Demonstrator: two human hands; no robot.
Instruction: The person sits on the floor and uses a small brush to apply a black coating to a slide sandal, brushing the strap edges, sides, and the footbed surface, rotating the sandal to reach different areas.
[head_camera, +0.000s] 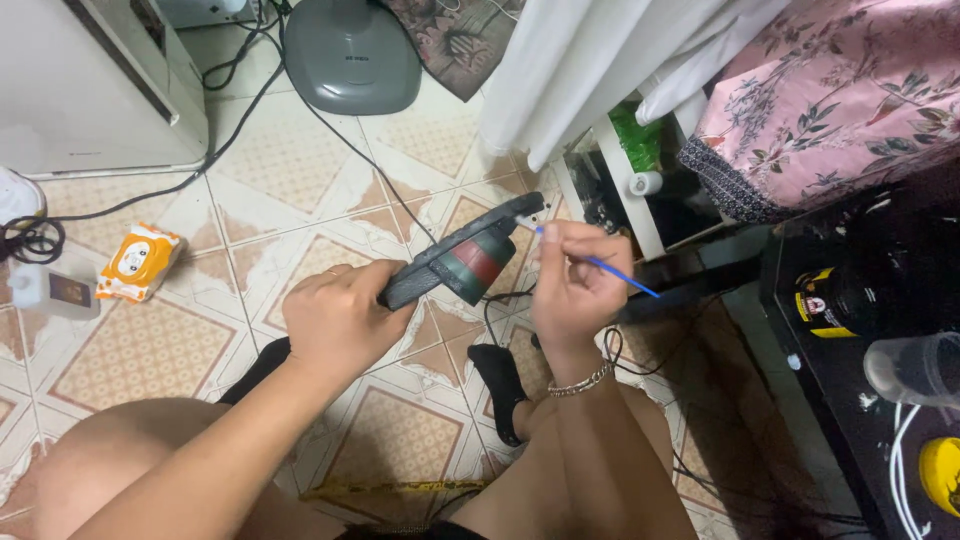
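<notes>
Head view: we are gripping the round fan motor unit (468, 260) in our left hand (340, 315), long axis rising rightward, while our right hand (578, 285) is pinching a blue brush (600, 265) beside its upper end.

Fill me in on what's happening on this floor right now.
A person sits on the tiled floor. Their left hand grips a dark, disc-shaped part with a red and green middle, held up at a tilt. Their right hand pinches a thin blue stick, its white tip meeting the part's upper edge. A grey fan base and an orange wipes pack lie further off on the tiles.
</notes>
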